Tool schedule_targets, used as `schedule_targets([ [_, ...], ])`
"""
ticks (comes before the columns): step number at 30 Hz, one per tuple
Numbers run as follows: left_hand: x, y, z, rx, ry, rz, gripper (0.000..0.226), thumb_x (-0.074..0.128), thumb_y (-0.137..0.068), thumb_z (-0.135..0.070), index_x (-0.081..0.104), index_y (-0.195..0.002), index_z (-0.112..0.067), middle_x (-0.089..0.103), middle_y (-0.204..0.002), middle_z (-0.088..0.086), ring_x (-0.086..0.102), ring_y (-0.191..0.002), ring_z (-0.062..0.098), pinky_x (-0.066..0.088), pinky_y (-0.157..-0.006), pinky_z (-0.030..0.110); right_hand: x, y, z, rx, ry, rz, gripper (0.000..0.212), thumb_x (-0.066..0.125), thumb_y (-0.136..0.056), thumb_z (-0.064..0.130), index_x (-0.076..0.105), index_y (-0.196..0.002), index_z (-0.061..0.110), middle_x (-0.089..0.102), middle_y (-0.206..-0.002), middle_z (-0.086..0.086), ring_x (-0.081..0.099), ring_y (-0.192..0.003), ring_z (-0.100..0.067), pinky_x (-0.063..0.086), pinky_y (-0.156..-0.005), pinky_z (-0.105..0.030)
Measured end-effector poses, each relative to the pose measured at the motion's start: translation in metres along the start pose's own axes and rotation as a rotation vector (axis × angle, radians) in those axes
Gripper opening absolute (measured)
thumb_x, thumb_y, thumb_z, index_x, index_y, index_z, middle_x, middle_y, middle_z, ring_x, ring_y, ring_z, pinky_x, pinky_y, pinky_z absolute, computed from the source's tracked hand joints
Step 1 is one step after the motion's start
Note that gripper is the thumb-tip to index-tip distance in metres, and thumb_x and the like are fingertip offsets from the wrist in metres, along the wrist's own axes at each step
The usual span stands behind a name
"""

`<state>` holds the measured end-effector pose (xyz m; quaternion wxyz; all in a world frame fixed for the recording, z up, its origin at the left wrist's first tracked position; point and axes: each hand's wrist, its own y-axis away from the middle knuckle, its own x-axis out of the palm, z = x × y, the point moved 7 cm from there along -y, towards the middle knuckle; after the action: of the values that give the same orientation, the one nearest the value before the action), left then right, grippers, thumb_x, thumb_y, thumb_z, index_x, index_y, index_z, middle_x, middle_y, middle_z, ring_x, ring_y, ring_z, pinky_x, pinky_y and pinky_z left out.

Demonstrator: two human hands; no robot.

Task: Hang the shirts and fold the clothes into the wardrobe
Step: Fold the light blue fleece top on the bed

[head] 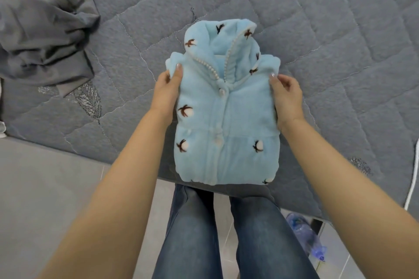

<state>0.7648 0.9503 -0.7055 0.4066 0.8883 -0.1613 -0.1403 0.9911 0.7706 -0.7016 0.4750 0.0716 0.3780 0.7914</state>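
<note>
A folded light-blue fleece top (226, 120) with brown-and-white cotton motifs, white buttons and a pearl-trimmed collar is held over the near edge of the bed. My left hand (166, 93) grips its left side, thumb on top near the shoulder. My right hand (286, 97) grips its right side the same way. The collar points away from me. The fingers under the cloth are hidden.
A grey quilted mattress (317, 41) fills the far half of the view. A crumpled grey sheet or garment (43, 29) lies at the far left. My legs in jeans (226, 233) stand on the grey floor, with a plastic bottle (306, 238) by the bed at right.
</note>
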Motion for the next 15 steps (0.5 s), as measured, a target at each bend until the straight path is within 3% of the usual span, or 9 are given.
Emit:
schedule_targets([
  [3, -0.026, 0.041, 0.036, -0.047, -0.096, 0.007, 0.048, 0.049, -0.091, -0.064, 0.064, -0.108, -0.022, 0.073, -0.102, -0.002, 0.069, -0.091, 0.015, 0.054, -0.070, 0.027, -0.030, 0.046, -0.028, -0.013, -0.014, -0.026, 0.030, 0.058, -0.095, 0.037, 0.063, -0.108, 0.011, 0.066, -0.098, 0.004, 0.061, -0.086, -0.003, 0.052, -0.077, -0.018],
  [6, -0.038, 0.089, 0.094, -0.206, -0.110, 0.211, 0.051, 0.032, -0.097, -0.063, 0.068, -0.115, -0.031, 0.071, -0.114, -0.007, 0.065, -0.109, 0.011, 0.049, -0.095, 0.033, -0.055, 0.091, -0.069, 0.043, -0.010, 0.020, 0.035, 0.053, -0.098, 0.036, 0.065, -0.101, 0.003, 0.067, -0.091, 0.000, 0.059, -0.082, -0.006, 0.050, -0.072, -0.020],
  [9, -0.043, 0.117, 0.134, -0.242, -0.125, 0.352, 0.039, 0.038, -0.101, -0.050, 0.065, -0.123, -0.032, 0.068, -0.121, -0.011, 0.061, -0.116, 0.007, 0.042, -0.102, 0.033, -0.065, 0.124, -0.099, 0.082, 0.002, 0.114, 0.030, 0.056, -0.094, 0.035, 0.068, -0.096, 0.007, 0.069, -0.088, 0.004, 0.060, -0.084, -0.006, 0.050, -0.074, -0.019],
  [12, -0.045, 0.120, 0.145, -0.199, -0.210, 0.348, 0.024, 0.051, -0.100, -0.025, 0.068, -0.117, -0.027, 0.072, -0.113, -0.009, 0.064, -0.110, 0.008, 0.047, -0.092, 0.023, -0.059, 0.139, -0.110, 0.061, 0.048, 0.221, 0.025, 0.062, -0.085, 0.037, 0.068, -0.100, 0.018, 0.073, -0.094, 0.008, 0.065, -0.089, -0.006, 0.053, -0.076, -0.018],
  [15, -0.053, 0.111, 0.134, -0.077, -0.146, 0.200, 0.018, 0.058, -0.095, -0.012, 0.073, -0.092, -0.022, 0.075, -0.089, -0.008, 0.066, -0.084, 0.003, 0.049, -0.072, 0.013, -0.057, 0.134, -0.115, 0.034, 0.046, 0.193, 0.011, 0.062, -0.091, 0.019, 0.066, -0.101, 0.017, 0.072, -0.096, 0.003, 0.066, -0.089, -0.007, 0.055, -0.078, -0.020],
])
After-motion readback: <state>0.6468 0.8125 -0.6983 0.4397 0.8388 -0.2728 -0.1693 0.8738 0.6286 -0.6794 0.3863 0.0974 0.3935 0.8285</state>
